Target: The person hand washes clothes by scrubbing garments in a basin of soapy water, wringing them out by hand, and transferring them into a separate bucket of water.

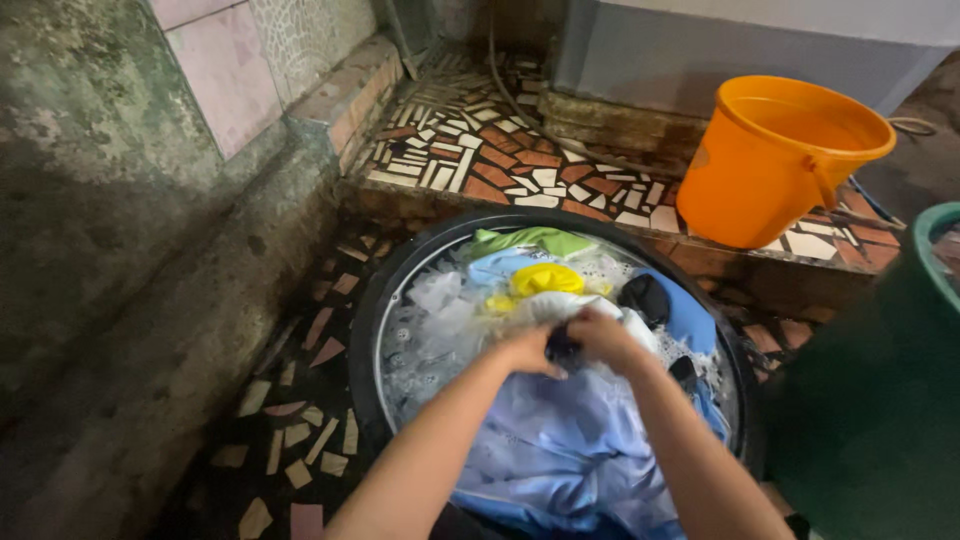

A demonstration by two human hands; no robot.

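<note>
A black round basin [372, 310] sits on the floor, filled with soapy water and several wet clothes in green, yellow, white, blue and black. Over its middle, my left hand [528, 350] and my right hand [605, 338] are pressed together, both closed on a bunched part of a light blue garment [560, 440]. That garment spreads down toward me over the near side of the basin. A small dark piece of cloth shows between my fingers. A yellow garment [545, 279] lies just beyond my hands.
An orange bucket [770, 160] stands on a raised mosaic-tiled step [500, 150] behind the basin. A dark green container [880, 400] fills the right edge. A mossy concrete wall [110, 220] runs along the left; broken-tile floor [300, 440] surrounds the basin.
</note>
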